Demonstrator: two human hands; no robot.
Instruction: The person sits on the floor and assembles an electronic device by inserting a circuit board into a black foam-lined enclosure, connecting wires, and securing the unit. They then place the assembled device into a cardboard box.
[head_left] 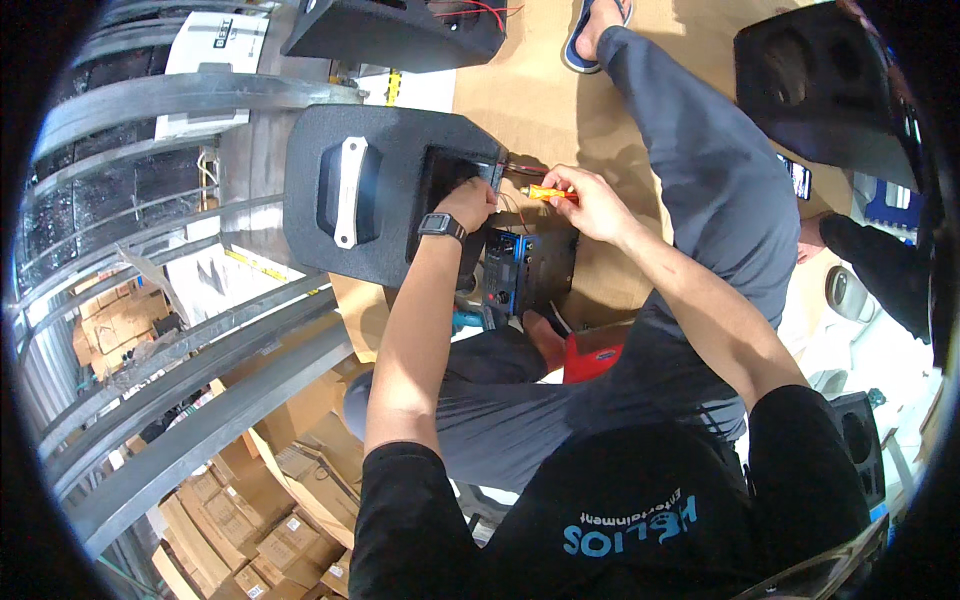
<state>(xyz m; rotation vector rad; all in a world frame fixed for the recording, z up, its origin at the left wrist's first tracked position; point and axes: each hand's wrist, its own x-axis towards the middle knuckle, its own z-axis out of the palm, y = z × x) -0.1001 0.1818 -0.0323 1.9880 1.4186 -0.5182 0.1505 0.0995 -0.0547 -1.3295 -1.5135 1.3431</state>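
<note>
A black speaker cabinet (390, 190) with a silver handle (348, 192) lies in front of me, the recess in its right side open. My left hand (470, 203), with a black watch on the wrist, is at that recess. Its fingers are pinched together at the edge, and what they hold is too small to make out. Just to the right, my right hand (592, 205) grips a yellow-orange screwdriver (545, 193) pointing left. Thin wires (515, 207) run between the hands. Below them stands a black amplifier module (530, 270) with blue edges and knobs on its panel.
Another black cabinet (400, 35) with red wires is at the top, and a third (815, 85) at the upper right. Metal shelving (200, 400) holding cardboard boxes (240, 520) lines the left. A phone (797, 177) and another person's leg (880, 265) are at the right.
</note>
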